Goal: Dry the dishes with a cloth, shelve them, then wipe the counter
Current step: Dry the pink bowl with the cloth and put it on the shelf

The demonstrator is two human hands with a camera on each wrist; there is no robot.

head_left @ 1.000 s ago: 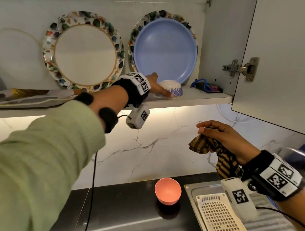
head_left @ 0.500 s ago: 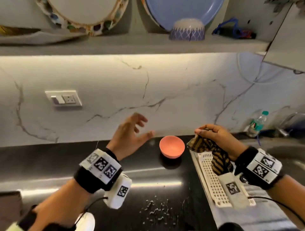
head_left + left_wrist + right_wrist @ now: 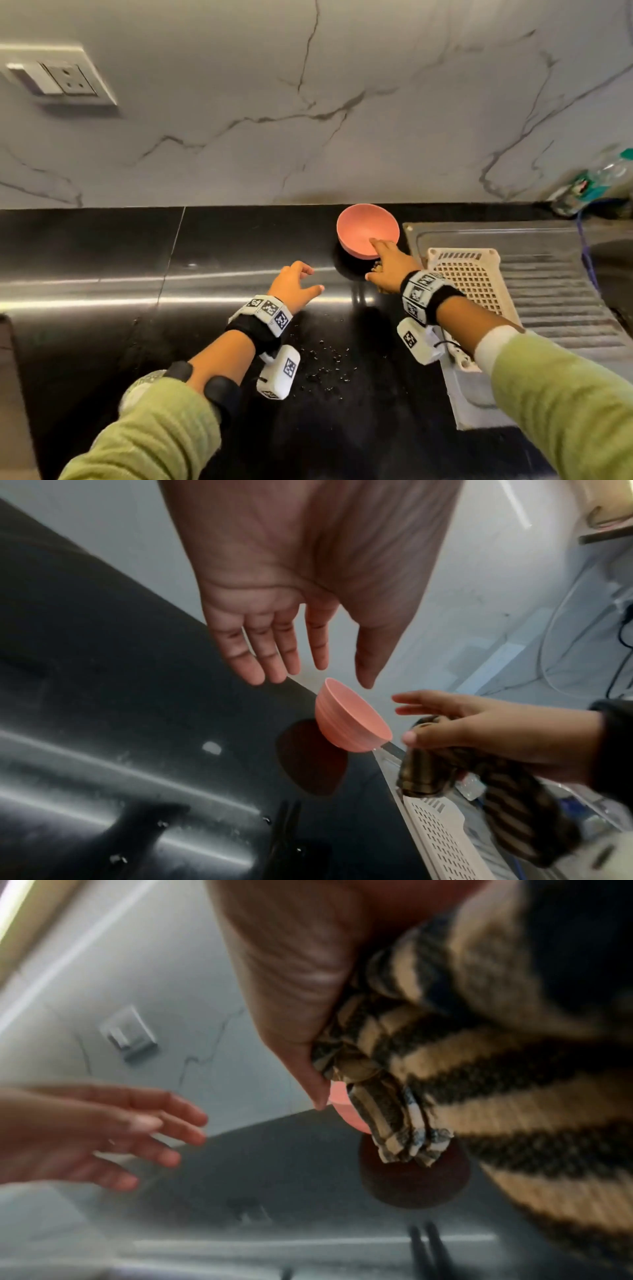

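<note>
Nearest, water droplets [image 3: 329, 363] speckle the black desk [image 3: 102, 274], the part of the job that looks left for last. Just beyond them the left hand [image 3: 295, 286] hovers empty with fingers spread loose, apparently ready to steady the next dish. Beside it the right hand [image 3: 388, 270] keeps the striped cloth [image 3: 486, 783] bunched under its curled lower fingers while the index finger stretches to the near rim of the pink bowl [image 3: 366, 229], likely so cloth and bowl meet without a regrip. The bowl stands upright near the marble backsplash [image 3: 308, 102], just left of the perforated draining tray [image 3: 472, 274].
</note>
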